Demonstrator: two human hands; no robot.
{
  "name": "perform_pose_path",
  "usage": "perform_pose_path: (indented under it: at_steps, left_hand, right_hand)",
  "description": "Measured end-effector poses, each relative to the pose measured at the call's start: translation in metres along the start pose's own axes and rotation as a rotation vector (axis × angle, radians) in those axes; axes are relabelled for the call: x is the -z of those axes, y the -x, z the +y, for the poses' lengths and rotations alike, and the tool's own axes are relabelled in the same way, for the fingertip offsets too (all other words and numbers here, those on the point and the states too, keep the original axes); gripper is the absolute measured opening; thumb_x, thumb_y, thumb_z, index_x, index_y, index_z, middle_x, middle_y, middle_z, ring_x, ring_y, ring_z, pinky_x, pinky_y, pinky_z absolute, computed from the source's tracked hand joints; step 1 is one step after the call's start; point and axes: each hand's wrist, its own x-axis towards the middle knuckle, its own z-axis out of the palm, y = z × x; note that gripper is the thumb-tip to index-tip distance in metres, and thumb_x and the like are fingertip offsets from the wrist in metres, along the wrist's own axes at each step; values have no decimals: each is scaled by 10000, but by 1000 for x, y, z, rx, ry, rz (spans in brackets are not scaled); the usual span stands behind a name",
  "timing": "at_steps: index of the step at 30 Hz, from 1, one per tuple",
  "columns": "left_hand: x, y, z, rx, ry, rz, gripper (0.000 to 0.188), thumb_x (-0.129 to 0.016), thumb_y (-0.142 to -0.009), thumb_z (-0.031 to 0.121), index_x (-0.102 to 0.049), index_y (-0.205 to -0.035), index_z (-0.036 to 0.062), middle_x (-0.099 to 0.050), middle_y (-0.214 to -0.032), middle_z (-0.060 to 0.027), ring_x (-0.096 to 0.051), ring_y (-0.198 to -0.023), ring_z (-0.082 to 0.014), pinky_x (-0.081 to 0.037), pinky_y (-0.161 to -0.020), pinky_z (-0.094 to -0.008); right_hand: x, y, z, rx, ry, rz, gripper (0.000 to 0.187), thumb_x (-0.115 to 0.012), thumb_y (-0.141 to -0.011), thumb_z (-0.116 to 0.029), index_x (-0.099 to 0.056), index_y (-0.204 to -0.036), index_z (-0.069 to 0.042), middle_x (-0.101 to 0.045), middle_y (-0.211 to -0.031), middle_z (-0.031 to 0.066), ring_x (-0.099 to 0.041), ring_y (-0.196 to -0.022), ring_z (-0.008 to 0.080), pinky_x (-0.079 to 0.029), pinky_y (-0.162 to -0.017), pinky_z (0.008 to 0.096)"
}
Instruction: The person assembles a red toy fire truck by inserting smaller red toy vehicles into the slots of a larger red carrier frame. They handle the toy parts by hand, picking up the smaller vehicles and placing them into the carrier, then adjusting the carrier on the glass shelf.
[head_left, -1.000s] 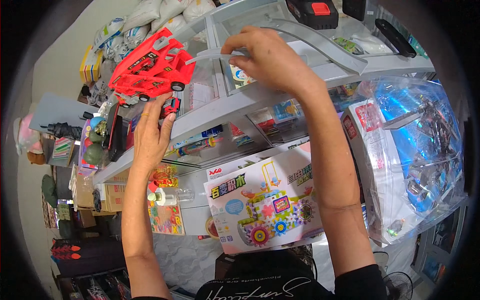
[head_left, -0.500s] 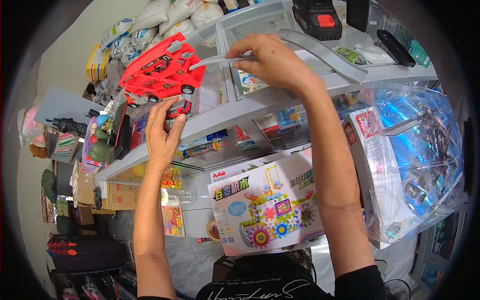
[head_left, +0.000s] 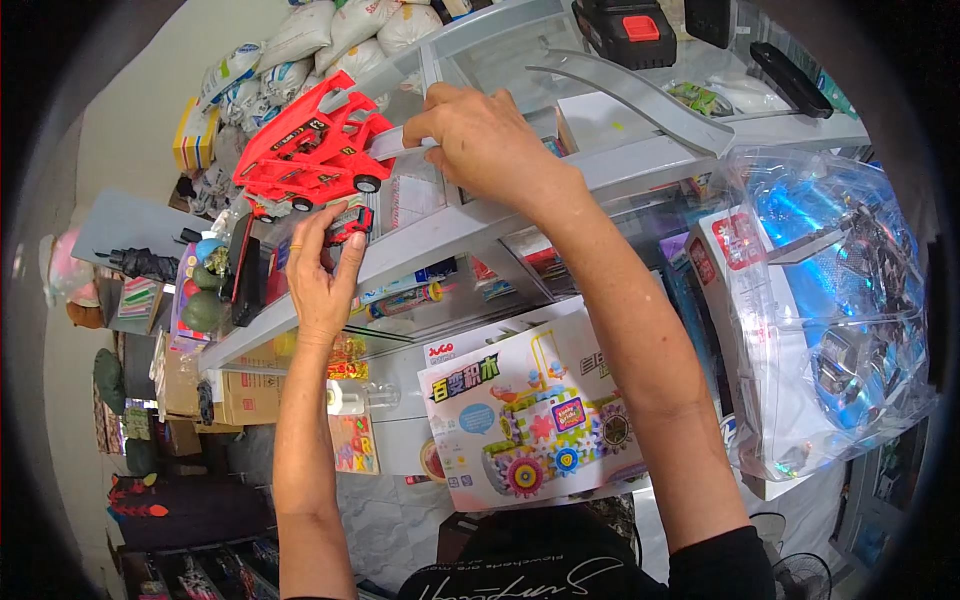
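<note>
On the glass counter stands a red toy car-carrier truck with black wheels and open decks. My right hand pinches a grey plastic ramp piece between thumb and fingers, its far end against the truck's right end. My left hand is curled round a small red-and-black toy car just below the truck, by the counter's front edge. A longer curved grey track strip lies on the counter to the right of my right hand.
A building-block toy box lies below the counter's front edge. At the right stands a large clear-plastic toy package. A black battery pack and a black oblong thing sit on the counter; white sacks are piled behind.
My right hand has moved left and slightly down, bringing the ramp piece closer against the truck's end. The truck has shifted a little left. My left hand keeps the toy car.
</note>
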Motion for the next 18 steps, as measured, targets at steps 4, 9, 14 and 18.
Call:
perform_pose_path:
  at_steps: [4,9,14,18]
  left_hand:
    - [-2,-1,-1,-1,0,35,412,-688,-877,288,-621,-1220,68,-622,-1096,-87,-515,-736,-138,-410,-609,-266]
    - [0,0,-2,25,16,70,400,-667,-894,267,-610,-1235,66,-581,-1107,-89,-469,-684,-114,-402,-600,-259]
    - [-1,-1,-10,-22,-39,170,351,-613,-934,246,-609,-1228,56,-547,-1091,-93,-473,-724,-114,-408,-619,-257]
    - [-5,0,-13,36,-52,246,295,-580,-958,239,-634,-1179,52,-548,-1059,-97,-501,-756,-147,-419,-633,-273]
  right_hand:
    - [4,2,-3,-52,-4,-72,214,-690,-806,-84,-722,-1009,-141,-629,-1004,60,-612,-1002,262,-425,-843,472]
    - [7,6,-2,-1,-43,85,209,-673,-795,-79,-723,-989,-140,-632,-1009,85,-618,-974,293,-423,-848,539]
    - [17,17,-16,-12,-146,271,126,-651,-786,-62,-675,-910,-67,-607,-926,141,-603,-888,350,-454,-791,510]
    - [4,32,-54,-34,-309,146,74,-641,-764,-41,-618,-823,-2,-580,-863,179,-594,-886,378,-490,-759,456]
